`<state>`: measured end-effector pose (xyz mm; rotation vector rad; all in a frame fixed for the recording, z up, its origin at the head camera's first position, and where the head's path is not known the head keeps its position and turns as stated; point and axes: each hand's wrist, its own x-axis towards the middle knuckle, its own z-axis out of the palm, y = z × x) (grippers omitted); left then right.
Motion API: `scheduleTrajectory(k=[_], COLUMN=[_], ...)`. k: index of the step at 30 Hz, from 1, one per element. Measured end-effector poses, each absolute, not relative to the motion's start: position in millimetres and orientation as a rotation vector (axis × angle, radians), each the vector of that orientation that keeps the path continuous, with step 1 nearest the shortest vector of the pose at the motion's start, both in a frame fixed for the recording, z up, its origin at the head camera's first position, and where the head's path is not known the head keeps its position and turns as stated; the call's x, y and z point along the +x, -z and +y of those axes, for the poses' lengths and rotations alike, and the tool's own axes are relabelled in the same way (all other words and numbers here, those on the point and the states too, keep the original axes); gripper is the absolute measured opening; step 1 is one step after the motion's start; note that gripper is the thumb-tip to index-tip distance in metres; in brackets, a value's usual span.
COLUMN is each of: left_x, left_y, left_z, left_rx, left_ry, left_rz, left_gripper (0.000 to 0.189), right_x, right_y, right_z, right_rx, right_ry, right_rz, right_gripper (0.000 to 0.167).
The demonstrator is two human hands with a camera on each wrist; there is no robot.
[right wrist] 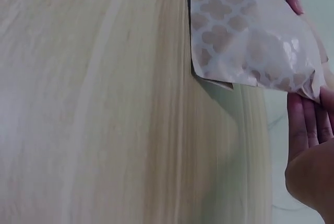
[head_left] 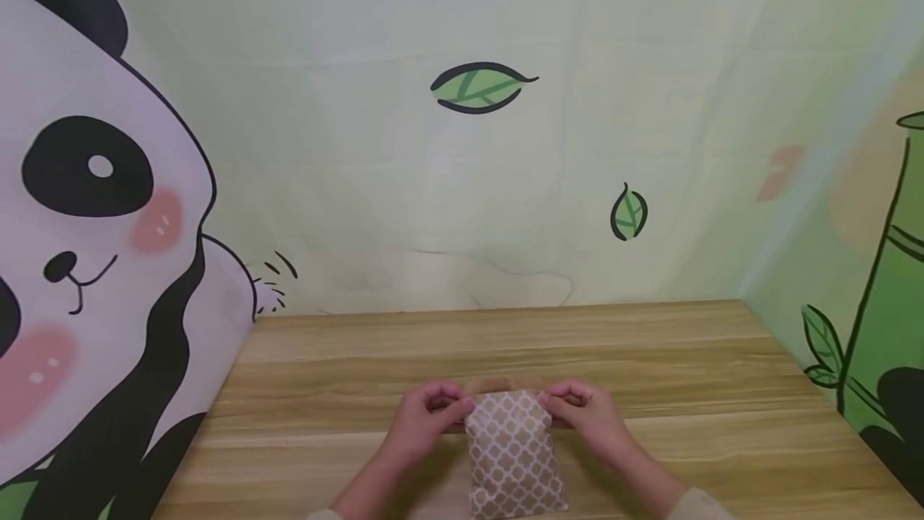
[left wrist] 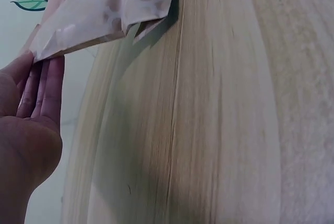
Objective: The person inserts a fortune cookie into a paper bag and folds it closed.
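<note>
A brown paper bag [head_left: 514,456] with a white quatrefoil lattice print is tilted up off the wooden table, its lower end near the tabletop. My left hand [head_left: 426,421] pinches the bag's upper left corner, thumb in front and fingers behind. At the upper right corner my right hand [head_left: 586,416] pinches it the same way. A plain brown flap shows beyond the top edge, between the hands. In the left wrist view the bag [left wrist: 112,15] has a creased side. The right wrist view shows the bag's glossy printed face [right wrist: 235,31]. Its contents are hidden.
The wood-grain table [head_left: 325,392] stretches around the bag to the backdrop. A pale green cloth [head_left: 346,143] with printed leaves hangs behind it. A large panda print [head_left: 94,183] covers the left side, and a bamboo print [head_left: 888,327] the right.
</note>
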<state>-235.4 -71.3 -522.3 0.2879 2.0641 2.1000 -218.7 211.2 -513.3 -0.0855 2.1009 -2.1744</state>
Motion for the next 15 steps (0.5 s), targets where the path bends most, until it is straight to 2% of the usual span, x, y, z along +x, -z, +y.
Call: scheduleTrajectory(k=[6,15], left_x=[-234.9,-233.5], left_y=[522.2,519.5], left_z=[-71.4,-69.0], left_rx=[0.271,0.252], left_ry=[-2.117,-2.126], left_rz=[2.08,2.099], left_gripper=[0.02,0.019], right_x=[-217.9,-216.5], right_y=[513.3,511.0], right_z=[217.1,219.0], right_rx=[-0.168,-0.147], right_ry=[2.168,2.151], right_rz=[2.049,2.08], right_gripper=[0.024,0.021])
